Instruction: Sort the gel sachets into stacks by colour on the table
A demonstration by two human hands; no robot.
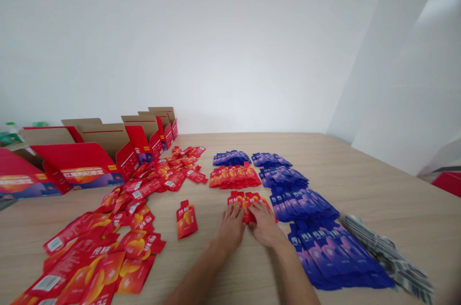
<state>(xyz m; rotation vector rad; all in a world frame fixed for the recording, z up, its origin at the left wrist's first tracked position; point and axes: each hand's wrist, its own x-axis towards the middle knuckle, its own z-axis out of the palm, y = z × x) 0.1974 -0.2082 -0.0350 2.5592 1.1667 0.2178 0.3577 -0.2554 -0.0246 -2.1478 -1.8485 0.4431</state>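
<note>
A short row of overlapping red spout pouches [236,196] lies flat on the table in front of me. My left hand [230,227] rests on its left part, fingers laid forward over the pouches. On the right part lies my right hand [265,224], its fingers spread across the pouches. Both hands are open, palms down, and cover the lower part of the row. Just beyond is another overlapping row of red pouches [234,177]. A single red pouch [186,221] lies apart, left of my left hand.
Loose red pouches [97,257] are heaped along the left. Several rows of purple pouches [302,204] overlap on the right, with one purple row [231,157] farther back. Open red cartons [84,163] line the left side. A striped cloth bundle [389,254] lies at right.
</note>
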